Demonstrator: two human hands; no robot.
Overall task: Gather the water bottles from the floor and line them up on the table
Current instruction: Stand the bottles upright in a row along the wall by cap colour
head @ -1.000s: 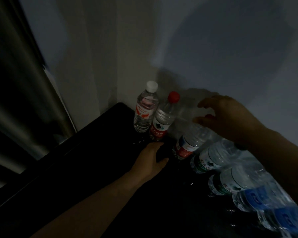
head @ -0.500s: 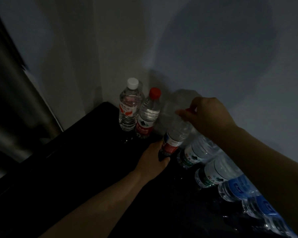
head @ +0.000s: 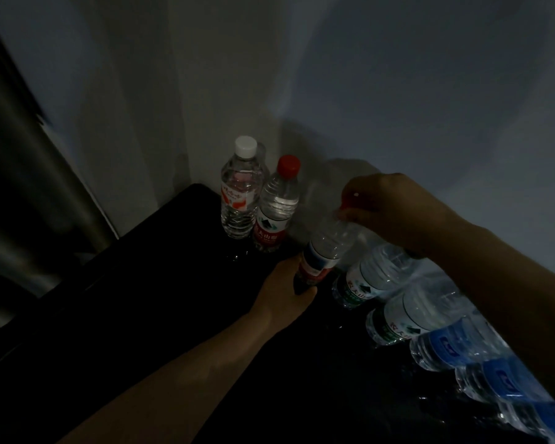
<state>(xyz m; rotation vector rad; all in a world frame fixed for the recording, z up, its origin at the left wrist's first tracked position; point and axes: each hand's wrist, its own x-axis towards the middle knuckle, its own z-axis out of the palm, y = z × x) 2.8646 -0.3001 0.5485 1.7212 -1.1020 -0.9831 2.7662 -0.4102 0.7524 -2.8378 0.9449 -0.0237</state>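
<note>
A row of water bottles stands along the wall on the black table (head: 148, 315). At the far end are a white-capped bottle (head: 241, 193) and a red-capped bottle (head: 277, 209). Third in line is a red-labelled bottle (head: 326, 248). My left hand (head: 287, 290) grips its base, and my right hand (head: 394, 213) pinches its red cap from above. Behind it stand two green-labelled bottles (head: 369, 277) (head: 398, 318) and blue-labelled bottles (head: 452, 344), partly hidden by my right arm.
A pale wall runs close behind the row and meets a corner past the white-capped bottle. A dark curtain or panel (head: 20, 174) hangs at the left beyond the table's edge. The scene is very dim.
My right hand came down from hovering above the row and closed on the third bottle's cap. My left hand stayed at its base.
</note>
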